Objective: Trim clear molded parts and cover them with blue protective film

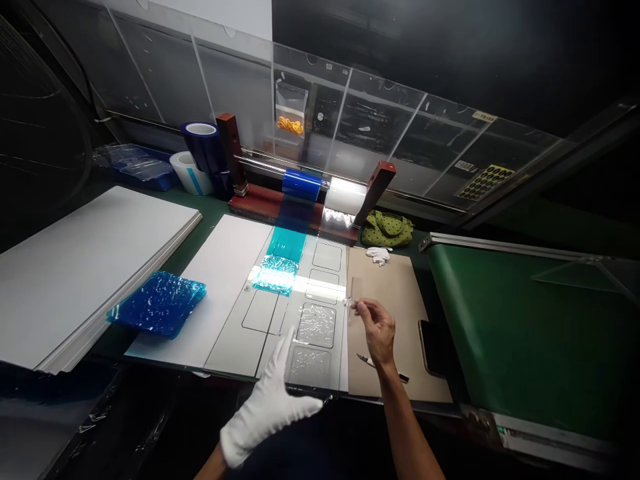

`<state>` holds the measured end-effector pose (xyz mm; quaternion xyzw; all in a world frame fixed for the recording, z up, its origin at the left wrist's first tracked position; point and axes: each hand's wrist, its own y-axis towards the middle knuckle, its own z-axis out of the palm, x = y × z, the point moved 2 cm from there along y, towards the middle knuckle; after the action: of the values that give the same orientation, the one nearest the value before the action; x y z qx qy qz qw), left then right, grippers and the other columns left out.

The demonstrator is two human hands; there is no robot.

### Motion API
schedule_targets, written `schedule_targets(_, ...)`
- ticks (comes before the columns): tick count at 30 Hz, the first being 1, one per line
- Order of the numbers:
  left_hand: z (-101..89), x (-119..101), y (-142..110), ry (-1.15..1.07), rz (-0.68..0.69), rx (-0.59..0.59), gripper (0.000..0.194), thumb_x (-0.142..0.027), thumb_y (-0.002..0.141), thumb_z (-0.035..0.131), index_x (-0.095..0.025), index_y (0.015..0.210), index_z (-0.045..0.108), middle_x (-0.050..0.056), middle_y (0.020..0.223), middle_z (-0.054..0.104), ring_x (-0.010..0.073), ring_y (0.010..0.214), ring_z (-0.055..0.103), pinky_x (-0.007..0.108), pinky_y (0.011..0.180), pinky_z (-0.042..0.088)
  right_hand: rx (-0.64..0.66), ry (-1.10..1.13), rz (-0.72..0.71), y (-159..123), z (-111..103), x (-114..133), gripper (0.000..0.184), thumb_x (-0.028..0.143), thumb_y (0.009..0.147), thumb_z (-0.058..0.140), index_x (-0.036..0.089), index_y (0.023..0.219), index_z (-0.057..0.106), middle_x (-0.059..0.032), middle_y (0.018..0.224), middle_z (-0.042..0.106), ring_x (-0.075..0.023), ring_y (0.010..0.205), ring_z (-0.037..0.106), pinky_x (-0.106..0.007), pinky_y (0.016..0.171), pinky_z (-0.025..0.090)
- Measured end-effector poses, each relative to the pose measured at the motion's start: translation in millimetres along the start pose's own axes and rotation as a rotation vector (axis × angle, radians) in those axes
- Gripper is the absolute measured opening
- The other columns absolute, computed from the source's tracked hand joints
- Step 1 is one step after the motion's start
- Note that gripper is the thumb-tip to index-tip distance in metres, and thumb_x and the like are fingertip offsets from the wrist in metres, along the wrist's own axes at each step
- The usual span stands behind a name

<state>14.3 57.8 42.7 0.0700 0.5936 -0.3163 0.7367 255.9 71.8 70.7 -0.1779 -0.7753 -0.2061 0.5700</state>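
My left hand (267, 407) wears a white glove and hovers open, fingers stretched out, over the near edge of a clear plate (320, 313) with cut-out rectangles. My bare right hand (376, 325) pinches a thin clear strip (351, 297) held upright above the plate's right edge. A length of blue film (283, 263) runs from a blue roll (301, 184) on the wooden holder (295, 207) down onto the plate. A white film roll (345, 195) sits beside the blue one.
A stack of white sheets (85, 267) lies at left with a pile of blue film pieces (160, 302) beside it. A brown board (390, 313) carries a small knife (383, 368), and a phone (433, 347) lies beside it. A green conveyor belt (525, 340) is right. Tape rolls (197, 157) stand behind.
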Motion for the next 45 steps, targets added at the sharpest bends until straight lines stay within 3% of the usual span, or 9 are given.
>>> schedule_targets(4,12.4,-22.3,4.4,0.354,0.245,-0.022,0.121,-0.027,0.042,0.088,-0.018,0.144,0.025,0.011,0.153,0.013,0.0370,0.136,-0.022,0.051,0.108,-0.018,0.079,0.371,0.168,-67.7,26.5,40.8,0.016,0.037,0.081,0.063,0.021,0.080,0.066,-0.0014,0.072,0.063,-0.0137,0.066,0.056,-0.027,0.065,0.045)
schedule_targets(8,1.8,-33.4,-12.0,0.311,0.416,0.004,0.112,-0.023,0.048,0.085,-0.014,0.144,0.027,0.015,0.151,0.018,0.0417,0.138,-0.008,0.051,0.109,-0.011,0.144,0.615,0.371,-103.0,45.4,50.7,0.023,0.044,0.079,0.062,0.022,0.076,0.062,-0.0002,0.068,0.058,-0.0126,0.059,0.051,-0.026,0.059,0.042)
schedule_targets(14,-38.9,-38.0,-35.5,0.609,0.542,0.002,0.102,-0.027,0.059,0.078,-0.020,0.145,0.024,0.011,0.146,0.029,0.0415,0.131,0.020,0.051,0.109,0.007,-0.078,0.033,0.149,-109.7,41.5,50.9,0.034,0.048,0.087,0.047,0.021,0.096,0.064,-0.0039,0.087,0.059,-0.0183,0.084,0.053,-0.028,0.073,0.040)
schedule_targets(20,-63.3,-48.9,-50.6,0.908,0.440,0.030,0.091,-0.034,0.054,0.078,-0.034,0.137,0.041,0.004,0.149,0.023,0.0482,0.121,0.026,0.058,0.102,0.006,0.323,-0.005,0.187,-131.2,92.0,61.9,0.044,0.052,0.090,0.039,0.017,0.089,0.065,0.0057,0.053,0.033,-0.0104,0.050,0.033,-0.023,0.050,0.028)
schedule_targets(28,-64.0,-65.4,-70.2,1.496,0.315,-0.057,0.077,-0.027,0.042,0.071,-0.016,0.117,0.059,0.021,0.103,0.053,0.0427,0.085,0.047,0.059,0.074,0.031,0.344,-0.703,-0.097,-156.2,142.7,80.6,0.035,0.033,0.095,0.032,0.019,0.078,0.060,-0.0008,0.058,0.052,-0.0125,0.051,0.043,-0.025,0.054,0.026)
schedule_targets(33,-68.6,-66.9,-69.4,1.446,0.309,-0.082,0.072,-0.018,0.040,0.071,-0.010,0.111,0.060,0.022,0.098,0.053,0.0475,0.090,0.046,0.063,0.078,0.026,0.308,-0.774,-0.103,-164.1,151.8,85.1,0.036,0.033,0.095,0.030,0.018,0.080,0.059,-0.0039,0.061,0.056,-0.0151,0.052,0.047,-0.027,0.054,0.027)
schedule_targets(40,-108.6,-29.1,-74.6,0.957,0.670,0.048,0.090,-0.043,0.061,0.071,-0.026,0.140,0.032,0.014,0.137,0.032,0.0367,0.122,0.035,0.045,0.099,0.030,0.448,0.232,0.348,-160.3,142.3,72.1,0.047,0.057,0.087,0.038,0.017,0.072,0.059,0.0076,0.049,0.027,-0.0083,0.045,0.023,-0.022,0.046,0.022)
schedule_targets(42,-104.5,-29.6,-74.3,0.957,0.668,0.030,0.090,-0.042,0.063,0.069,-0.025,0.141,0.029,0.015,0.137,0.031,0.0368,0.123,0.035,0.045,0.099,0.030,0.409,0.218,0.356,-159.1,142.6,70.4,0.048,0.057,0.087,0.037,0.017,0.072,0.059,0.0080,0.049,0.026,-0.0080,0.043,0.021,-0.022,0.045,0.021)
schedule_targets(45,-86.3,-44.0,-71.4,1.179,0.503,0.034,0.087,-0.037,0.052,0.074,-0.024,0.133,0.045,0.019,0.128,0.041,0.0451,0.111,0.040,0.056,0.092,0.027,0.281,-0.240,0.158,-158.3,144.4,76.4,0.039,0.048,0.088,0.041,0.019,0.070,0.058,0.0034,0.050,0.040,-0.0101,0.045,0.034,-0.024,0.048,0.025)
